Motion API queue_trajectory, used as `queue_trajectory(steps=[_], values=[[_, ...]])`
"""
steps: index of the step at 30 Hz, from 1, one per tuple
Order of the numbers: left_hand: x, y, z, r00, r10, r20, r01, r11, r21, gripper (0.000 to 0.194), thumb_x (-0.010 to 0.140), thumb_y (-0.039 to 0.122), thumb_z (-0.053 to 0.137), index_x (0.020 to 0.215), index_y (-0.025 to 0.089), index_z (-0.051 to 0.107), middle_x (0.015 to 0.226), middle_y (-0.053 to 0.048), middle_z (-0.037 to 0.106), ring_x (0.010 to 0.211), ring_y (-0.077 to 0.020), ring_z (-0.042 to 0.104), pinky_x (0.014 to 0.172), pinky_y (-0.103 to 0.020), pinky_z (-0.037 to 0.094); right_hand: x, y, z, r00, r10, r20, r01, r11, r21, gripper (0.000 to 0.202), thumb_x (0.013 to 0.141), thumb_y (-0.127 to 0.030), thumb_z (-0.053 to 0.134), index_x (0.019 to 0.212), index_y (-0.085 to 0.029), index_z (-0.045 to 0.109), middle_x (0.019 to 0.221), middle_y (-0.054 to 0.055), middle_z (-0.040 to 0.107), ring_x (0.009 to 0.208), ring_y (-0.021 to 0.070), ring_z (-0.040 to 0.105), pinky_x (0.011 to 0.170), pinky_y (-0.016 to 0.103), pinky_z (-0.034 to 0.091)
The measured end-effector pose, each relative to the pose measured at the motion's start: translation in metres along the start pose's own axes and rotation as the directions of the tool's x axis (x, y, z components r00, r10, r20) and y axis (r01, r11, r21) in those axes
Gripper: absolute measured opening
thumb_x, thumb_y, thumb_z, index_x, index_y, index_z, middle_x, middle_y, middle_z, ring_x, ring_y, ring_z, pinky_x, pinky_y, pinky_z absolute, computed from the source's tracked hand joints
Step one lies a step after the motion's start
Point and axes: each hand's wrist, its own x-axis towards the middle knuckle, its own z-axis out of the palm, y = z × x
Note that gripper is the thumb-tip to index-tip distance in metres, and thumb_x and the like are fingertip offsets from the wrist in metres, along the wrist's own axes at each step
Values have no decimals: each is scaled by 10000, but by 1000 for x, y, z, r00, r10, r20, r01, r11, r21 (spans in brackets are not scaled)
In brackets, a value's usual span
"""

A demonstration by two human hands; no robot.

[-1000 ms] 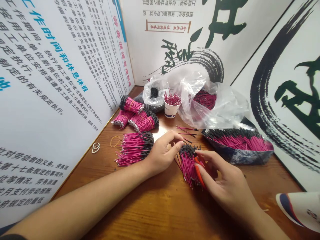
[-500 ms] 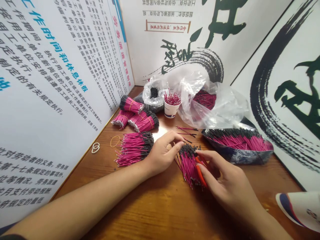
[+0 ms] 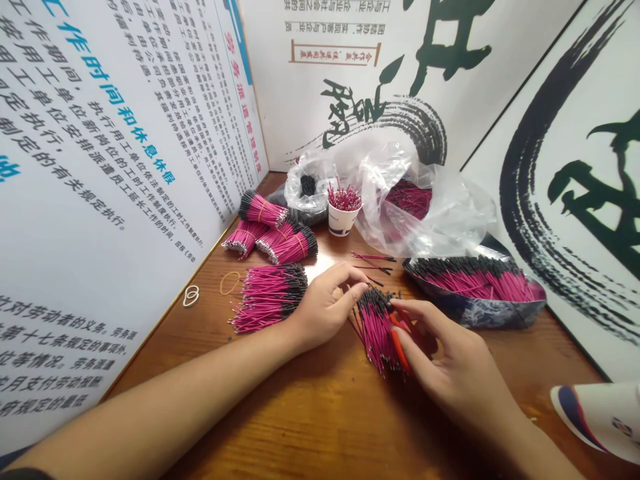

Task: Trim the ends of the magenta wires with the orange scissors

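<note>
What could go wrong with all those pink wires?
The pile of wires by the right hand is loose, so a bump might scatter it. The red-handled tool is close to the left hand, so fingers could perhaps get nipped. The paper cup is stuffed with wires and might tip.

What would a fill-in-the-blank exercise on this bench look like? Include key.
The red-handled tool is in the person's ____ hand.
Wires in the dark container are pink with ____ ends.
The tied bundles are bound with rubber ____.
The wire-filled paper cup stands ____, not on its side.

Missing: right; black; bands; upright.
</note>
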Motion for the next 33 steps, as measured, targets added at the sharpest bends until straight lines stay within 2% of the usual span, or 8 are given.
queue_trajectory(steps=[10,19,27,33], values=[[1,-1,-1,1000,4,7,-4,999,33,127,934,211,532,852,160,614,814,-24,601,790,-154,563,760,-284,453,2,0,-3,1000,2,-6,-2,1000,-24,229,922,-253,543,1124,-198,636,836,39,747,578,156,661,500,251,494],[1,-1,-1,1000,-5,27,5,1000,23,123,939,200,517,866,154,605,822,-26,592,786,-152,558,741,-280,445,0,0,-3,1000,9,6,-9,1000,-29,245,917,-256,545,1140,-203,630,878,51,751,593,155,668,488,246,489],[1,-2,-1,1000,4,11,-4,1000,14,126,936,219,534,857,157,610,829,-33,596,821,-165,564,766,-294,446,1,0,-3,1000,12,14,-11,1000,-24,251,920,-266,537,1144,-199,629,891,60,753,663,176,703,584,274,552],[1,0,-1,1000,-21,18,21,999,32,136,937,228,524,851,165,608,820,-31,597,793,-164,560,749,-292,449,0,0,-3,999,26,28,-25,999,-22,257,915,-262,539,1150,-201,623,882,62,751,667,179,702,595,279,556]])
